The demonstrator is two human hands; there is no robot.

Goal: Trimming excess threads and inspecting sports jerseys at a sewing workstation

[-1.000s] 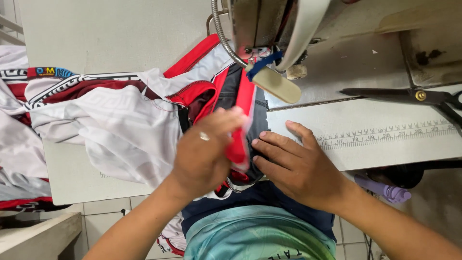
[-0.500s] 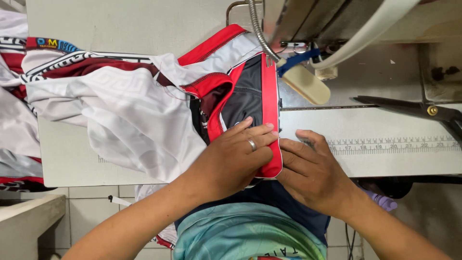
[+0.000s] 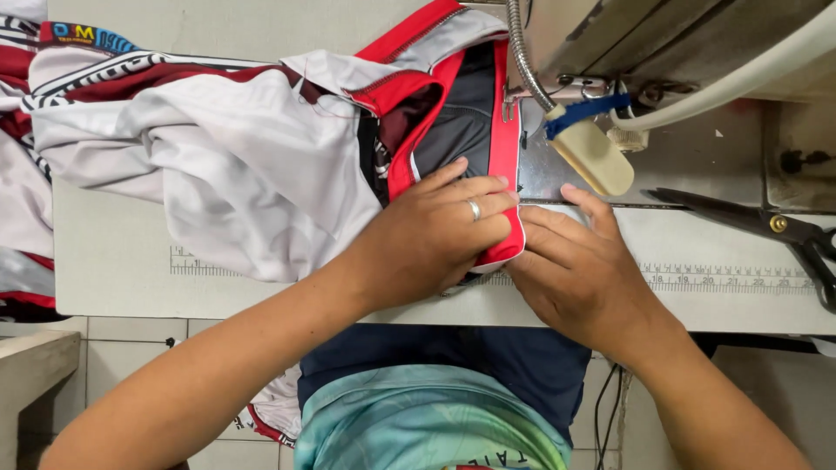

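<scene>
A white, red and dark grey sports garment (image 3: 261, 157) lies bunched across the sewing table (image 3: 113, 261). Its red-edged dark panel (image 3: 466, 122) runs up under the sewing machine head (image 3: 662, 43). My left hand (image 3: 427, 235), a ring on one finger, presses flat on the panel's red hem. My right hand (image 3: 583, 270) rests beside it, fingers spread on the table at the hem's right edge, next to the needle plate (image 3: 544, 174).
Black-handled scissors (image 3: 766, 226) lie on the table at the right. A cream lever with a blue band (image 3: 592, 148) hangs from the machine. A printed ruler strip (image 3: 723, 278) runs along the table front. More fabric (image 3: 17, 218) piles at the far left.
Both hands have moved up and flattened the folded red hem onto the table. The panel now lies straight beneath the machine head, with the right hand beside it instead of pinching it.
</scene>
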